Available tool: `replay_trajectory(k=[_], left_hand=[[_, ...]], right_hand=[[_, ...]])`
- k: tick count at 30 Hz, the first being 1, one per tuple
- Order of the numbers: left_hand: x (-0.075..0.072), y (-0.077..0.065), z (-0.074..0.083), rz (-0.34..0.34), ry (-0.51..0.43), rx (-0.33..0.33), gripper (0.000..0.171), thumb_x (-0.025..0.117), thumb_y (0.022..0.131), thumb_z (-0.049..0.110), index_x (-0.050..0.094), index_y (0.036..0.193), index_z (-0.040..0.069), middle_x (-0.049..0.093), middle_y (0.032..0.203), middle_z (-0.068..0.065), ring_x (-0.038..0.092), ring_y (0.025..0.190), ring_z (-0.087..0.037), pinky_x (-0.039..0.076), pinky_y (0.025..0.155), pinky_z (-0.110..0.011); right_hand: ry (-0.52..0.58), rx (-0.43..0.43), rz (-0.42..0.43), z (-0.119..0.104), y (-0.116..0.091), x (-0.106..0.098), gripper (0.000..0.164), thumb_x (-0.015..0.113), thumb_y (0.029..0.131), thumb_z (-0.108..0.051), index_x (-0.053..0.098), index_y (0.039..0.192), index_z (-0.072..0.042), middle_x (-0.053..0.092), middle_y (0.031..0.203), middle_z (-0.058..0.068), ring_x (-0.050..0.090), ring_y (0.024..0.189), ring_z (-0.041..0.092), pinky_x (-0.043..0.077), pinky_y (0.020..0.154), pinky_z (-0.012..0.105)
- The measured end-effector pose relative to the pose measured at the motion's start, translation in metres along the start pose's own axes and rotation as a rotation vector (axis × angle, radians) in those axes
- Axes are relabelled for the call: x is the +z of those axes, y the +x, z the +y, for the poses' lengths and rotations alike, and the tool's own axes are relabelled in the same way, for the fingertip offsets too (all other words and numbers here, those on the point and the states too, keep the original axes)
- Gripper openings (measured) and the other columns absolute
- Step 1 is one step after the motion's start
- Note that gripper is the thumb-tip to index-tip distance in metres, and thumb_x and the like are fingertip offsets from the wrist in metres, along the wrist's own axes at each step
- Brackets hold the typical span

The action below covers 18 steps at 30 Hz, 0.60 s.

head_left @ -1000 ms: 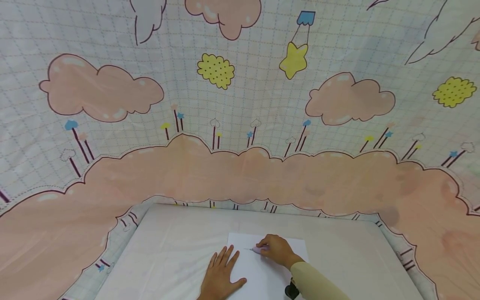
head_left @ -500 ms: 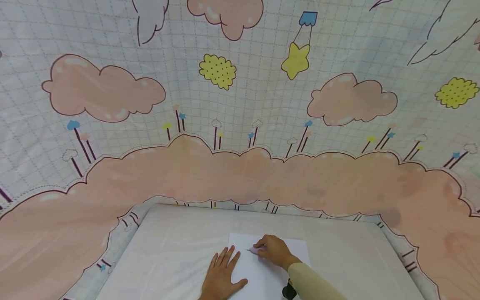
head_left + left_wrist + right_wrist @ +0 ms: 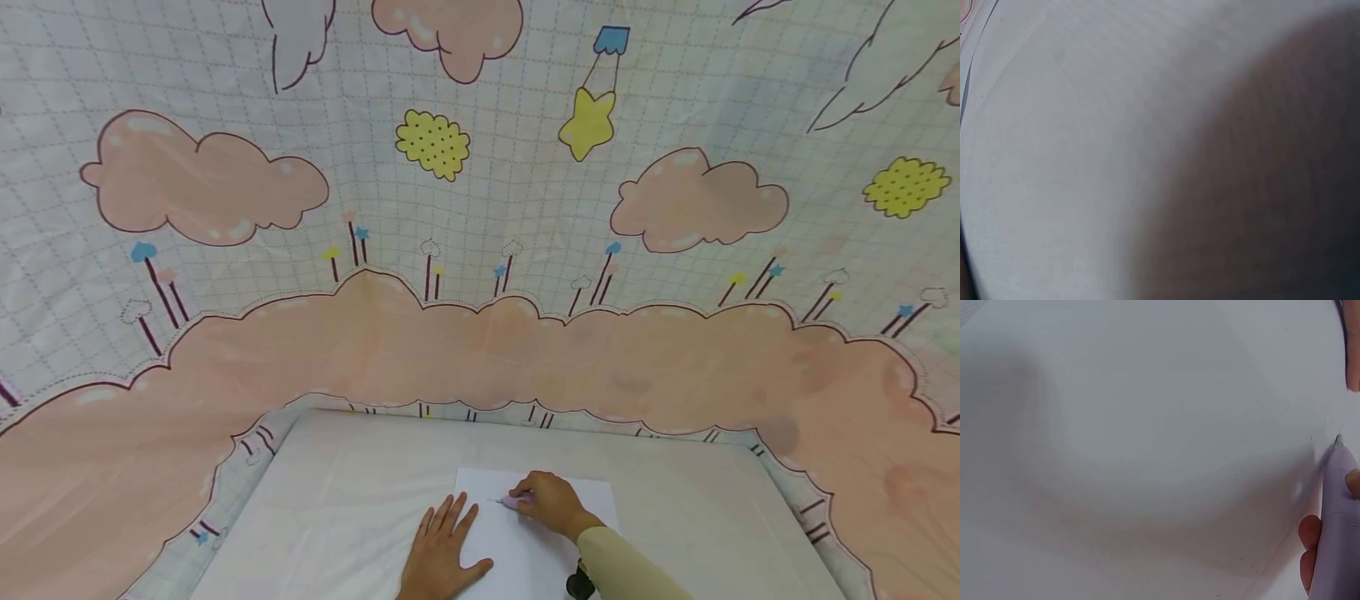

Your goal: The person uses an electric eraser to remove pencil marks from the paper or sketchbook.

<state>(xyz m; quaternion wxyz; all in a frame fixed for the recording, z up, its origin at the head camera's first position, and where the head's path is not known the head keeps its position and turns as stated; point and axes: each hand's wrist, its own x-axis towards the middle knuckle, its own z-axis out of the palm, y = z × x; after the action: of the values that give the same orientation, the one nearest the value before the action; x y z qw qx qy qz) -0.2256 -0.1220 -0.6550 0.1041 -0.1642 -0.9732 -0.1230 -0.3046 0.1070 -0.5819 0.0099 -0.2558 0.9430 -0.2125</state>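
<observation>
A white sheet of paper (image 3: pixel 525 550) lies on the pale-covered table. My left hand (image 3: pixel 442 546) rests flat along its left edge, fingers spread and thumb on the sheet. In my right hand (image 3: pixel 551 500) I grip a thick lavender pen (image 3: pixel 516 502), its tip pointing left at the paper by a short thin line (image 3: pixel 492 500). The right wrist view shows the pen (image 3: pixel 1338 531) up close, with a metal tip touching or just above the sheet and fingertips (image 3: pixel 1310 534) round the barrel. A dark blur (image 3: pixel 1285 187), probably part of my hand, fills much of the left wrist view.
The table (image 3: pixel 360 483) has a whitish cover. Behind and around it hangs a cloth (image 3: pixel 480 350) printed with clouds and stars. A black device (image 3: pixel 581 581) sits at my right wrist, below a tan sleeve (image 3: pixel 633 567). Small dark specks (image 3: pixel 1255 565) dot the sheet.
The pen tip and right hand shift very slightly left and right over the same spot of the paper. My left hand stays in place.
</observation>
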Motion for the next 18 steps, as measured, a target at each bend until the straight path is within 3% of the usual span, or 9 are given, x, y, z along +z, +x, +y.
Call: replay_trajectory(k=[18], left_hand=[[-0.0039, 0.0001, 0.0007, -0.012, -0.021, -0.008, 0.088, 0.039, 0.084, 0.083, 0.045, 0.149, 0.023, 0.037, 0.158, -0.004, 0.034, 0.145, -0.029, 0.028, 0.116, -0.054]], right_hand=[[0.018, 0.041, -0.002, 0.0054, -0.0084, -0.0051, 0.014, 0.078, 0.081, -0.017, 0.080, 0.095, -0.016, 0.069, 0.089, -0.008, 0.064, 0.084, 0.010, 0.056, 0.079, 0.034]])
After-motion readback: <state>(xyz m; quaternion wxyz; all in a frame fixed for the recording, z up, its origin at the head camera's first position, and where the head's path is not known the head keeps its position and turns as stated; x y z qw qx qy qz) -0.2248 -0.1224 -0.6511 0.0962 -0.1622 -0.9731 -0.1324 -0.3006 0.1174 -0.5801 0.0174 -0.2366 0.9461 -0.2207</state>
